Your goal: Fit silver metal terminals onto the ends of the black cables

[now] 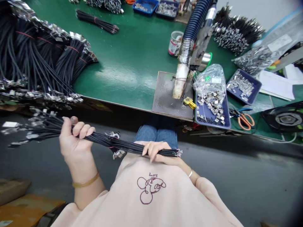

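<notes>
A bundle of thin black cables (129, 146) stretches across my lap in front of the bench. My left hand (77, 135) wraps round it near the end where metal connectors (35, 126) fan out at the left. Farther right, my right hand (157, 149) closes over the same bundle, close to its cut wire ends (179, 153). Between my hands, a few more metal connectors (115, 142) stick out of the bundle beside a red tie. Both hands are below the front edge of the green bench (123, 69).
Tied black cable bundles (47, 60) are heaped at the bench's left. A fume hose (183, 69) hangs over a grey board (163, 97). To its right are a blue tray of metal parts (213, 116), another tray (242, 86), orange-handled scissors (246, 121) and a black fan (286, 118).
</notes>
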Motion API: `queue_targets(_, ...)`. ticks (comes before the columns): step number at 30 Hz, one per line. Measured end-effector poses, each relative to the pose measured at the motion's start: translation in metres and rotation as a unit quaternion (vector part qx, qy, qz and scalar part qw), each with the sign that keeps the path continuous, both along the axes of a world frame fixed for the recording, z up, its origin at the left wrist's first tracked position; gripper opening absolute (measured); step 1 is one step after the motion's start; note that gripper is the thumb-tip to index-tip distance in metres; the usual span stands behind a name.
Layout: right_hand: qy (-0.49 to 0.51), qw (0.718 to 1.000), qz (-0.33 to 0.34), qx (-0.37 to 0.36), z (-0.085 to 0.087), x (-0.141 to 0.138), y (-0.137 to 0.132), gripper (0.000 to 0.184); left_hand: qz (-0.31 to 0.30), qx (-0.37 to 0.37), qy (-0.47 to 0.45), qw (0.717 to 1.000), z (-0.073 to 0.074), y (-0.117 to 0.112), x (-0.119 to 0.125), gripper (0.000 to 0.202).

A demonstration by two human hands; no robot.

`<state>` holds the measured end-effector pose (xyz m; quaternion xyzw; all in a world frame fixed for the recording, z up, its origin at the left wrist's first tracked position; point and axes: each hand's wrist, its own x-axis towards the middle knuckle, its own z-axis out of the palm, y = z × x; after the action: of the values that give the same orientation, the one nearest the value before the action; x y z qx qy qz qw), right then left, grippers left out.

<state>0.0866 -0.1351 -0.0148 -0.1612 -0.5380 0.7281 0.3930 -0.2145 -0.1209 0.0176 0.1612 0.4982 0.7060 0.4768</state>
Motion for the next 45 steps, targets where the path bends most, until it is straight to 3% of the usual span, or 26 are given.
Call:
queue_targets(2, 0.003, 0.998, -0.038, -0.048, -0.002, 0.005, -0.002, 0.031, -0.034, -0.031, 0.008, 0.999, 0.004, 0.007, 0.013, 0.037)
queue_targets(4, 0.008, 0.984, -0.108, -0.142, -0.004, 0.003, 0.006, 0.029, -0.102, -0.064, 0.023, 0.992, 0.010, 0.024, 0.030, 0.038)
queue_targets(8, 0.053, 0.936, -0.168, -0.304, -0.005, -0.010, 0.040, 0.030, -0.262, -0.076, 0.123, 0.954, 0.038, 0.093, 0.056, 0.027)
queue_targets(11, 0.111, 0.916, -0.166, -0.348, -0.005, -0.019, 0.071, 0.035, -0.358, -0.105, 0.248, 0.894, 0.057, 0.159, 0.073, 0.012)
queue_targets(13, 0.120, 0.910, -0.150, -0.368, -0.006, -0.021, 0.085, 0.035, -0.386, -0.140, 0.351, 0.842, 0.059, 0.199, 0.090, 0.011)
queue_targets(16, 0.100, 0.919, -0.107, -0.366, -0.007, -0.014, 0.087, 0.037, -0.380, -0.159, 0.507, 0.757, 0.043, 0.243, 0.118, 0.022)
queue_targets(18, 0.081, 0.930, -0.091, -0.346, -0.005, 0.001, 0.075, 0.042, -0.374, -0.153, 0.621, 0.672, 0.026, 0.258, 0.135, 0.029)
queue_targets(19, 0.069, 0.937, -0.094, -0.330, -0.003, 0.012, 0.067, 0.046, -0.362, -0.145, 0.642, 0.660, 0.018, 0.262, 0.141, 0.039)
queue_targets(20, 0.052, 0.945, -0.098, -0.308, -0.001, 0.026, 0.057, 0.049, -0.350, -0.121, 0.661, 0.653, 0.011, 0.262, 0.145, 0.050)
queue_targets(23, -0.034, 0.968, -0.158, -0.190, 0.007, 0.078, 0.027, 0.044, -0.286, 0.070, 0.760, 0.580, 0.000, 0.249, 0.147, 0.083)
queue_targets(25, -0.129, 0.954, -0.257, -0.088, 0.010, 0.117, 0.013, 0.028, -0.316, 0.152, 0.763, 0.542, -0.005, 0.230, 0.142, 0.087)
queue_targets(26, -0.184, 0.926, -0.328, -0.029, 0.010, 0.134, 0.009, 0.024, -0.353, 0.168, 0.761, 0.518, -0.007, 0.218, 0.139, 0.089)
queue_targets(28, -0.305, 0.831, -0.451, 0.117, 0.009, 0.163, 0.010, 0.028, -0.398, 0.181, 0.763, 0.476, -0.014, 0.194, 0.132, 0.105)
queue_targets(30, -0.397, 0.732, -0.499, 0.240, 0.006, 0.179, 0.020, 0.039, -0.397, 0.192, 0.777, 0.449, -0.023, 0.173, 0.127, 0.116)
queue_targets(32, -0.452, 0.681, -0.485, 0.313, 0.000, 0.185, 0.037, 0.040, -0.364, 0.201, 0.788, 0.454, -0.034, 0.159, 0.123, 0.113)
queue_targets(35, -0.454, 0.666, -0.479, 0.349, -0.005, 0.182, 0.055, 0.014, -0.319, 0.230, 0.784, 0.480, -0.046, 0.150, 0.119, 0.091)
queue_targets(37, -0.406, 0.682, -0.502, 0.343, -0.003, 0.179, 0.055, 0.005, -0.294, 0.268, 0.788, 0.470, -0.050, 0.149, 0.119, 0.073)
queue_targets(40, -0.324, 0.746, -0.472, 0.339, 0.007, 0.176, 0.039, 0.014, -0.267, 0.293, 0.792, 0.464, -0.050, 0.147, 0.127, 0.052)
queue_targets(41, -0.315, 0.755, -0.453, 0.355, 0.012, 0.175, 0.031, 0.019, -0.254, 0.290, 0.797, 0.465, -0.049, 0.146, 0.132, 0.049)
queue_targets(43, -0.336, 0.729, -0.437, 0.406, 0.021, 0.173, 0.020, 0.026, -0.254, 0.266, 0.807, 0.462, -0.046, 0.146, 0.141, 0.047)
queue_targets(45, -0.400, 0.661, -0.457, 0.441, 0.031, 0.171, 0.017, 0.021, -0.263, 0.246, 0.810, 0.463, -0.045, 0.147, 0.147, 0.049)
